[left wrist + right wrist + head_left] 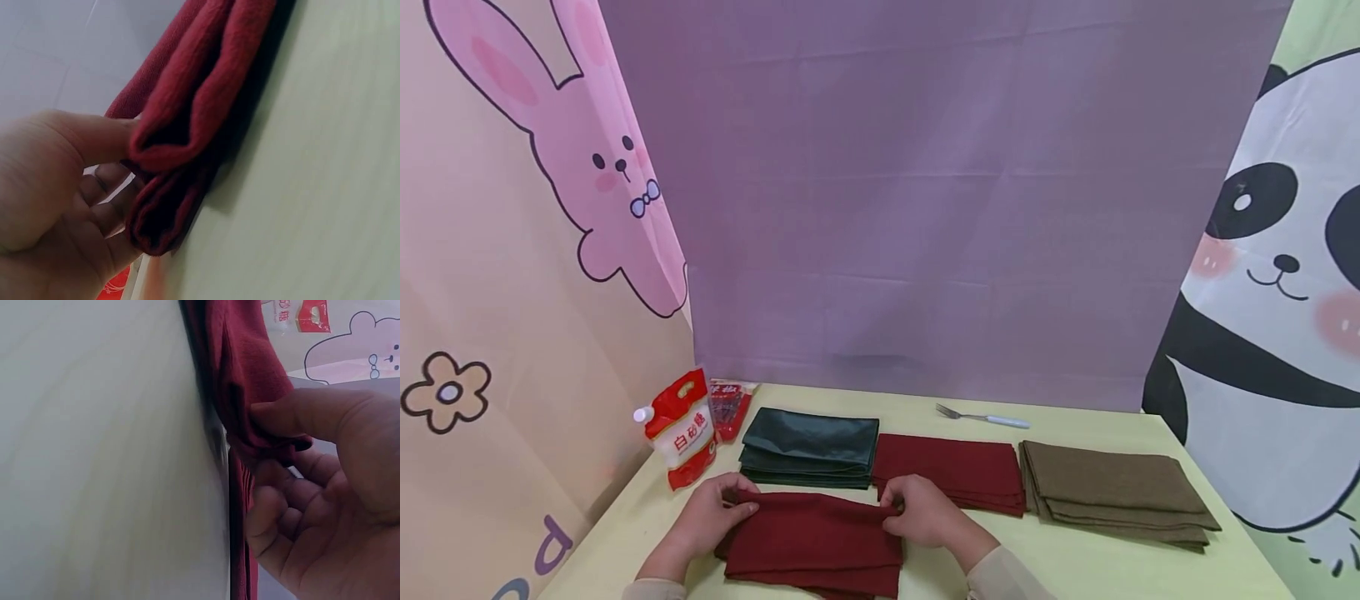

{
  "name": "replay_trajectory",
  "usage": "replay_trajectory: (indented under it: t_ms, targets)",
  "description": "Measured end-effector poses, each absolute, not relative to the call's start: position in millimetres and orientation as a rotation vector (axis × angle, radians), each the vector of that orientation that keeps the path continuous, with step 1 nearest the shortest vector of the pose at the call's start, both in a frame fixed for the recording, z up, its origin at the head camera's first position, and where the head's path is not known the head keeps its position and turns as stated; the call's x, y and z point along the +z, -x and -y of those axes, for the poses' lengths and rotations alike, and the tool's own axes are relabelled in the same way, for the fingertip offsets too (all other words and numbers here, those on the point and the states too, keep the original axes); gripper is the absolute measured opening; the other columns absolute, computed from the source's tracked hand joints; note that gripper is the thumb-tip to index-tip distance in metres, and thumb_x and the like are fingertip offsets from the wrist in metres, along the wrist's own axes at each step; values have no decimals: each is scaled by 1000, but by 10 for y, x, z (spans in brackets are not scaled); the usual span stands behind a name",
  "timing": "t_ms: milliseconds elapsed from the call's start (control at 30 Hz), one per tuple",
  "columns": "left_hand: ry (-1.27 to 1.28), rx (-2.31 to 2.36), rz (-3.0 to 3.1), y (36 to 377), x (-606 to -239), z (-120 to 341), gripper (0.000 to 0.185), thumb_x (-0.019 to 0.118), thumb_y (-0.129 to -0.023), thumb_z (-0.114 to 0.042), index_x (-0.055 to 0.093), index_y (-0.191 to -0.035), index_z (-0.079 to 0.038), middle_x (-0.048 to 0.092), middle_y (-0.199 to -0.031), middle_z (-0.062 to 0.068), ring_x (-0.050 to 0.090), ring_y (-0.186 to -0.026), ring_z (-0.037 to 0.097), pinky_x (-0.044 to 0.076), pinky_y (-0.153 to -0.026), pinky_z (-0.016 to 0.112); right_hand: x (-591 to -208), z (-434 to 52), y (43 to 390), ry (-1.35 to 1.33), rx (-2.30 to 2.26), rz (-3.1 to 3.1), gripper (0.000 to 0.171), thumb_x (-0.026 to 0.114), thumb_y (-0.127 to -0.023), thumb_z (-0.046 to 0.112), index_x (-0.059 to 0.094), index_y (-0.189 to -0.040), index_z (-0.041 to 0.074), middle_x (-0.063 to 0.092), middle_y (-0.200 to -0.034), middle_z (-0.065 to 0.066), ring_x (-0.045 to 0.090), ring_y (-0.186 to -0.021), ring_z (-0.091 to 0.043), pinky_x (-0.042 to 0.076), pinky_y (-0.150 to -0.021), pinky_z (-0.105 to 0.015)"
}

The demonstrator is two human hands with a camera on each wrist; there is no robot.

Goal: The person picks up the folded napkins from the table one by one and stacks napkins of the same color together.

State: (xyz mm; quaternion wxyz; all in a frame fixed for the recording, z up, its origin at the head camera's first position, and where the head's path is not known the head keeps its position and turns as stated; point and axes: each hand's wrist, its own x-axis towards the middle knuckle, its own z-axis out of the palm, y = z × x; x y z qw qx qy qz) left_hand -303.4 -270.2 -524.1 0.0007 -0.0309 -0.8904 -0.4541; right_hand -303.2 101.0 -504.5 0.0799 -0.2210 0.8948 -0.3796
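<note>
A folded dark red cloth (812,533) lies at the front of the table with its layers stacked. My left hand (715,512) pinches its far left corner, thumb on top and fingers beneath. Seen from the left wrist, the rolled fold ends of the cloth (206,94) open toward that hand. My right hand (925,512) grips the far right corner between thumb and fingers. From the right wrist, the corner of the cloth (250,369) bunches under the thumb, and its edge stands out from the tabletop.
Behind the cloth lie a dark green folded stack (811,442), another red stack (951,471) and, at right, a brown stack (1112,483). A fork (985,417) rests further back. A red-and-white spouted bag (685,433) and a red packet (730,408) stand at back left.
</note>
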Motion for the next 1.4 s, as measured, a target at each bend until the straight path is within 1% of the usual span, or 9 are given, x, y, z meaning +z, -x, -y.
replay_trajectory:
  t_ms: [167, 367, 533, 733, 900, 1133, 1300, 1400]
  targets:
    - [137, -1464, 2780, 3025, -5237, 2694, 19, 78, -92, -1, 73, -101, -16, 72, -98, -1, 65, -88, 20, 57, -79, 38, -5022, -1043, 3042, 657, -1194, -2685, 20, 86, -86, 11, 66, -87, 17, 62, -83, 6, 54, -79, -14, 47, -66, -32]
    - [159, -1535, 2746, 3009, -5210, 2677, 17, 77, -93, -2, 72, -102, -16, 72, -99, 1, 65, -88, 21, 58, -77, 36, -5026, -1104, 3052, 697, -1274, -2653, 20, 85, -87, 13, 66, -90, 15, 64, -84, 5, 57, -77, -13, 48, -67, -32]
    - [199, -1586, 2707, 3005, -5197, 2663, 17, 77, -94, -3, 72, -105, -15, 72, -101, 2, 66, -91, 22, 59, -77, 34, -5042, -1162, 3050, 710, -1309, -2658, 22, 85, -88, 14, 64, -90, 18, 66, -91, 6, 61, -81, -12, 50, -71, -32]
    - [231, -1634, 2669, 2993, -5169, 2630, 16, 77, -94, -4, 71, -106, -14, 72, -102, 3, 66, -92, 23, 60, -75, 32, -4954, -1223, 3007, 691, -1341, -2651, 19, 84, -90, 13, 65, -93, 18, 65, -97, 4, 61, -86, -17, 51, -72, -35]
    - [248, -1640, 2647, 2966, -5122, 2586, 16, 77, -94, -3, 72, -104, -13, 72, -101, 3, 66, -92, 23, 59, -75, 31, -4853, -1251, 2963, 678, -1377, -2625, 18, 82, -91, 10, 66, -95, 16, 67, -98, 3, 62, -88, -19, 51, -74, -37]
    - [256, -1658, 2629, 2958, -5093, 2545, 14, 78, -94, -5, 72, -104, -13, 73, -100, 3, 66, -89, 23, 59, -74, 30, -4762, -1311, 2916, 675, -1358, -2638, 17, 82, -92, 12, 67, -98, 16, 67, -99, 3, 61, -90, -19, 50, -77, -36]
    - [275, -1678, 2612, 2956, -5079, 2536, 15, 79, -93, -8, 72, -106, -12, 74, -99, 3, 66, -91, 23, 58, -77, 31, -4702, -1367, 2873, 688, -1328, -2648, 14, 82, -92, 16, 72, -103, 17, 69, -102, 5, 61, -91, -17, 52, -78, -35]
    - [272, -1684, 2603, 2955, -5071, 2528, 16, 79, -93, -8, 73, -107, -10, 75, -99, 2, 67, -93, 22, 56, -81, 32, -4668, -1402, 2849, 701, -1316, -2654, 14, 81, -93, 17, 75, -105, 18, 71, -101, 6, 64, -89, -15, 53, -75, -32]
